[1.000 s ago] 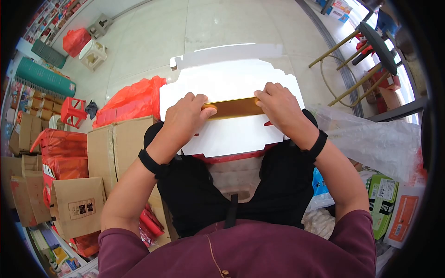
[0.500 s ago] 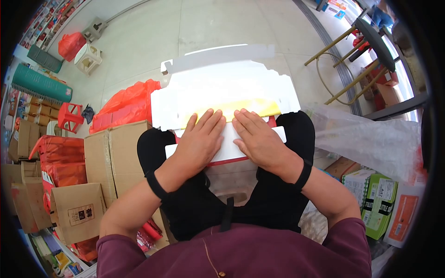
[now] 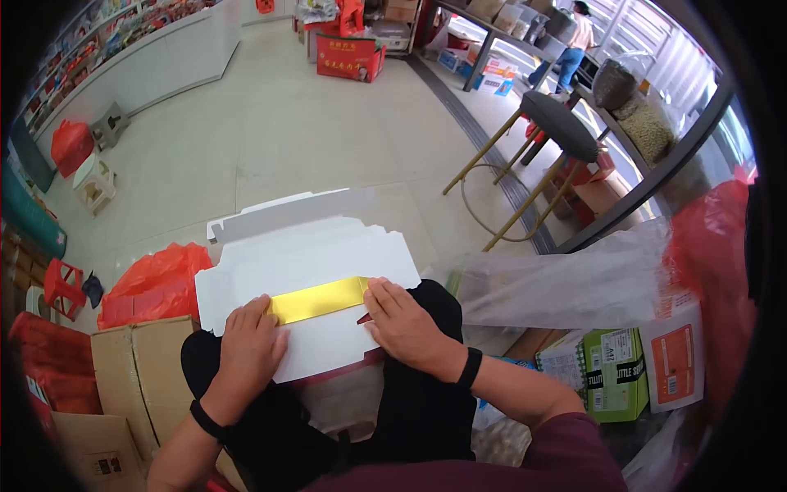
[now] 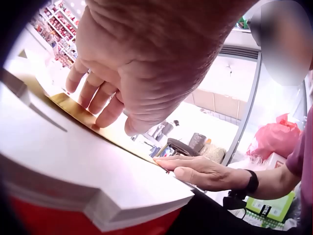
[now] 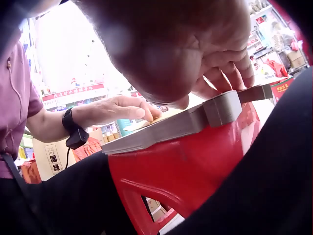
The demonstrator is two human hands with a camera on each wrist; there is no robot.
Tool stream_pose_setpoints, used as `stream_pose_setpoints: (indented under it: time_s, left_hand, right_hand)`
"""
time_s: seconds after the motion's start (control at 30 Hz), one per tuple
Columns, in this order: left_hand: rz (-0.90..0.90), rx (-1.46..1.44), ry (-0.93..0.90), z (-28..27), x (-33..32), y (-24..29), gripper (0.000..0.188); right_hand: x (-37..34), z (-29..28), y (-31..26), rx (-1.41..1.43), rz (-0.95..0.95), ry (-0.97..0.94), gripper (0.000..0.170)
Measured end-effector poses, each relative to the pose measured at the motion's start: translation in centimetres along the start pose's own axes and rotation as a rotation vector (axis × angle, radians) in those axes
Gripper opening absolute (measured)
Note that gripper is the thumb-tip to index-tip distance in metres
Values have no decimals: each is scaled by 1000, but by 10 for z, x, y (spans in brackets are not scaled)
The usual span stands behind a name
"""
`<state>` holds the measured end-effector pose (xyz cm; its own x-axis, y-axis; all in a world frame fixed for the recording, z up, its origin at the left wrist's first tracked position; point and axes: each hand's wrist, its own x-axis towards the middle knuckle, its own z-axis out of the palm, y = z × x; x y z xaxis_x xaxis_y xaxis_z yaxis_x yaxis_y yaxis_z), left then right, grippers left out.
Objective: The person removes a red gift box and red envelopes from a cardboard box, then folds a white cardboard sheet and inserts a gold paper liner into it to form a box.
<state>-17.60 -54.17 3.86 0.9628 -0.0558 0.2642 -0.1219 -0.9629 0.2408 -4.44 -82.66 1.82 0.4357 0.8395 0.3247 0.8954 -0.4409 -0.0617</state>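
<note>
A stack of die-cut white card (image 3: 303, 254) lies across a red stool (image 5: 190, 156), with a gold strip (image 3: 320, 301) running over its near part. At the strip's left end rests the left hand (image 3: 250, 344), fingers loosely bent; the left wrist view shows this hand (image 4: 142, 68) with fingertips on the gold surface (image 4: 73, 108). Fairly straight fingers of the right hand (image 3: 410, 326) lie at the strip's right end. In the right wrist view the right hand (image 5: 171, 54) leans over the card edge (image 5: 181, 128), its fingertips partly hidden.
Left of the card are a red plastic bag (image 3: 156, 283) and a cardboard box (image 3: 139, 369). A dark stool (image 3: 559, 123) stands ahead on the right. Clear plastic sheeting (image 3: 566, 279) and a green box (image 3: 613, 373) lie at the right. A person (image 3: 574, 49) is far off.
Both hands have moved apart from the middle of the card to the gold strip's two ends. The head view has tilted up and turned right, showing more of the shop floor.
</note>
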Motion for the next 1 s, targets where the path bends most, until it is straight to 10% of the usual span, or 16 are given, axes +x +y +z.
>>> stream_pose_setpoints:
  time_s: [0.47,0.67,0.83,1.0]
  left_hand:
    - [61,-223,47,-21,45,-11,21]
    - [163,-171,104,-52,36,-20,23]
    - [311,-127,147,-60,30,-29,23]
    - [432,-11,169,-61,28,-31,26]
  right_hand:
    - [13,-23,51,183,87,127,86]
    - [29,-54,49,241,108,401,74]
    - [17,-56,46,213,94,226,74]
    - [9,-53,23,219,-94,311,29]
